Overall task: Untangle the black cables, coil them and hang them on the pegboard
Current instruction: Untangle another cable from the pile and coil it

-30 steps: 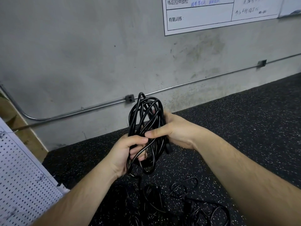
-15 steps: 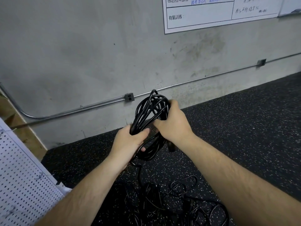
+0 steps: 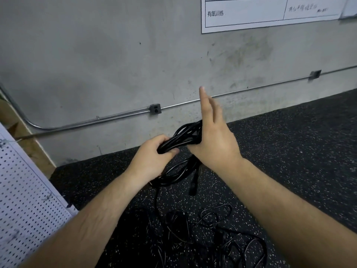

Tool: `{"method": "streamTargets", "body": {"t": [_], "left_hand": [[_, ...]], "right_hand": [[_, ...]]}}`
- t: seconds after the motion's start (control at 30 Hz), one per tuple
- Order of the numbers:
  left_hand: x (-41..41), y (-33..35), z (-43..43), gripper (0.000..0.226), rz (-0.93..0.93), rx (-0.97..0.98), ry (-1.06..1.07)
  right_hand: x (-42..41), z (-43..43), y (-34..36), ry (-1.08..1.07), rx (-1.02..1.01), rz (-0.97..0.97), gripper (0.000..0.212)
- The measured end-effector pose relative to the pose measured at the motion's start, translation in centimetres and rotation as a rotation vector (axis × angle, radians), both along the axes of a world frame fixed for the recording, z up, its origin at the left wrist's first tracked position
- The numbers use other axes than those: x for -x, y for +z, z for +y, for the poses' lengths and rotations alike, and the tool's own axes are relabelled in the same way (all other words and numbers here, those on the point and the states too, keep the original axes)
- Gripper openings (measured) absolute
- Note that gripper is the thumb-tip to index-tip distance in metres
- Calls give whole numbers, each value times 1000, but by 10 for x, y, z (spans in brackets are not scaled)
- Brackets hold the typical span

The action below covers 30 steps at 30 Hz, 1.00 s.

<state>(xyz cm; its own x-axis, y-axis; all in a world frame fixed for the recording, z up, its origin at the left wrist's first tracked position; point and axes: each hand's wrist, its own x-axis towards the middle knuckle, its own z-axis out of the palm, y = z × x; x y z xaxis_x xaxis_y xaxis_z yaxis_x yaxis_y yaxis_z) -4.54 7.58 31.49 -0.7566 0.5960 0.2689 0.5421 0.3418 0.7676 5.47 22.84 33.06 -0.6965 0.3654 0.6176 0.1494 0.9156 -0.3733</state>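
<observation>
The coiled cable (image 3: pixel 181 139) sits between left hand (image 3: pixel 152 161) and right hand (image 3: pixel 214 146), above loose cables (image 3: pixel 202 229), pegboard (image 3: pixel 25 200) left.

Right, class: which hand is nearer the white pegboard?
Left. The left hand, gripping the cable bundle, sits closer to the pegboard; the right hand is beyond it.

The rear wall (image 3: pixel 96 55) is bare grey concrete, stained and scuffed towards the right. A white printed chart (image 3: pixel 251 18) with ruled cells, Chinese text and handwriting is fixed at the upper right. A metal conduit (image 3: pixel 125 114) runs along the wall above the floor line, passes through a dark junction box (image 3: pixel 155 109) and a second box (image 3: pixel 315 74), and bends upward at the far left. Wooden boards (image 3: pixel 11 120) stand at the left. The floor (image 3: pixel 299 142) is black speckled rubber.
</observation>
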Motion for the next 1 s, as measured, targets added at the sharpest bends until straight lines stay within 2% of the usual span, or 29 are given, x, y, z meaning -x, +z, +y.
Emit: {"method": "streamTargets", "body": {"t": [0.07,0.13,0.2,0.27,0.33,0.4,0.43,0.53,0.6,0.7,0.83,1.0], "left_hand": [[3,0,-2,15,46,49,2],[5,1,-5,17,72,81,9],[6,3,-8,23,89,128,-3],[4,6,-10,23,63,171,-19],[2,8,-11,16,-7,177,-43],[-3,8,-11,16,-64,158,-83],[-5,8,-10,16,-82,149,-98],[-6,5,-9,17,-90,77,-90],[-1,1,-9,20,10,59,-60],[8,-9,-8,26,219,173,-17],[10,-16,-4,39,341,218,54],[3,-7,6,35,435,183,158]], "right_hand": [[-1,-4,-1,-133,-294,-10,134],[-2,-13,8,-94,-426,-186,129],[-1,-13,15,125,-360,-435,96],[-2,-9,15,287,-217,-490,59],[-3,-4,9,325,-112,-499,52],[-2,-2,4,286,-96,-558,57],[-1,-3,2,255,-92,-566,52],[4,-2,1,180,-114,-459,17],[2,5,7,91,-104,-383,7],[-3,16,13,-29,-46,-387,12],[1,20,5,-85,94,-449,19],[6,37,-6,-141,226,-354,26]]}}
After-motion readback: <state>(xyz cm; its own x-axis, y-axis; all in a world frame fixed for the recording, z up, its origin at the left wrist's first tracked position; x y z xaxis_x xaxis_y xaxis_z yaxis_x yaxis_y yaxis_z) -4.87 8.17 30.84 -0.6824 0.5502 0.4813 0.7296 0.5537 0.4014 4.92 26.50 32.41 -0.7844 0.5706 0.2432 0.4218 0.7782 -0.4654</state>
